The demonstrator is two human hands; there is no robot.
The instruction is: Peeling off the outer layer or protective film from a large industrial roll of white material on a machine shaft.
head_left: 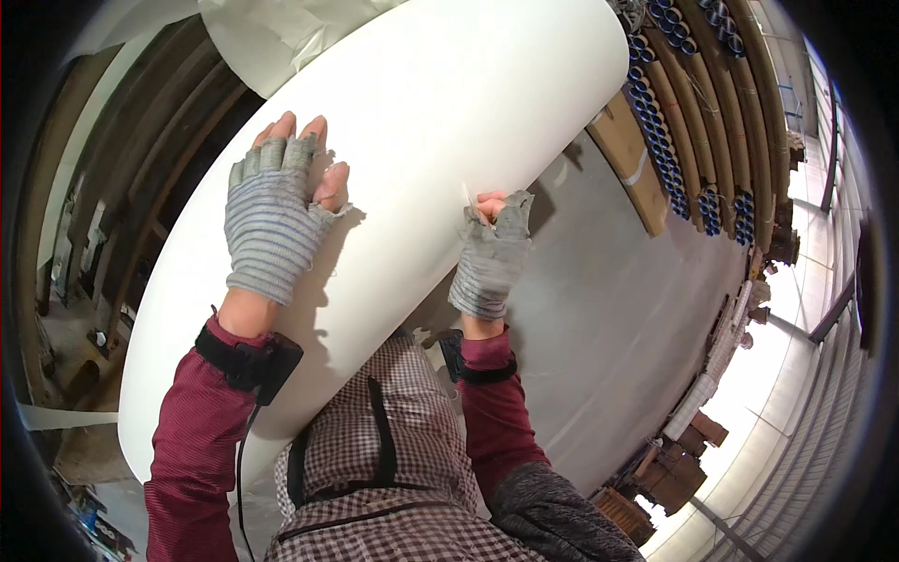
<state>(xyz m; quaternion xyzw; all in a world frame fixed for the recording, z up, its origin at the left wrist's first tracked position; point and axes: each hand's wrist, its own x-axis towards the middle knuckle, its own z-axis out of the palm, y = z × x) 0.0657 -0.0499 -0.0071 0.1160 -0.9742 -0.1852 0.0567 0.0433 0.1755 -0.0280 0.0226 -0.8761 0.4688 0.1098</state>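
A big, smooth white roll (403, 140) slants across the view in front of me, from lower left to upper right. My left hand (276, 201), in a grey striped fingerless glove, lies on the roll with its fingers stretched out and the thumb apart. Near the roll's right-hand edge is my right hand (494, 239), gloved alike, its fingers curled together. A small pale pointed sliver shows beside those fingertips; it is too small to name. Whatever else the right fingers hold is hidden.
Crumpled white sheeting (272, 33) hangs beyond the roll at the upper left. Long brown tubes with blue-rimmed ends (655, 122) are stacked at the upper right, by a wooden board (632, 164). Dark beams (140, 122) stand at the left. Grey floor (618, 309) stretches along the right.
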